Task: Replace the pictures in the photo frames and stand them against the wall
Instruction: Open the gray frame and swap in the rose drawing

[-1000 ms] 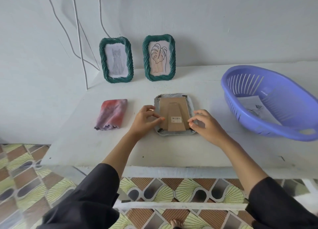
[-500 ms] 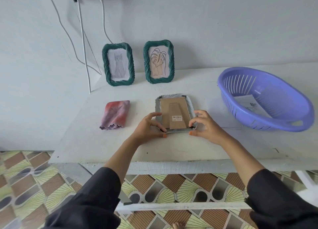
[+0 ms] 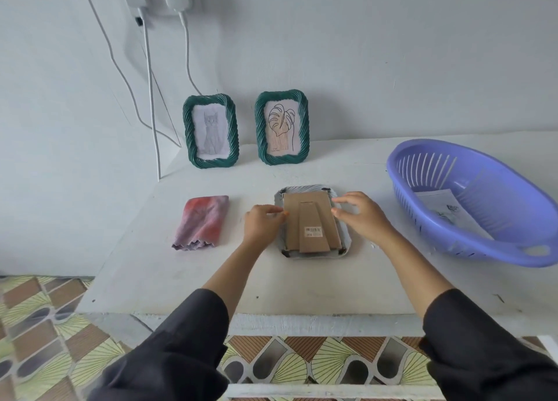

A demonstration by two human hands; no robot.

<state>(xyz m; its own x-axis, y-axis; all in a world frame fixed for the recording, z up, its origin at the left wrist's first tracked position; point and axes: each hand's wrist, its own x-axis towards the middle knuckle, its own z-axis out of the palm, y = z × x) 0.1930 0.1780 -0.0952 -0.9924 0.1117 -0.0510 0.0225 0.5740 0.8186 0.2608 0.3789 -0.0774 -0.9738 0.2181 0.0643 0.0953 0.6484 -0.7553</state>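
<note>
While 2 green frames (image 3: 210, 131) (image 3: 282, 127) stand upright, 2 hands (image 3: 262, 224) (image 3: 359, 216) touch 1 face-down frame (image 3: 311, 219).

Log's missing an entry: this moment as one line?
frame: face down, backing up | left hand: at backing's left edge | right hand: at its right edge | cat frame, leaf frame: upright by wall
</note>
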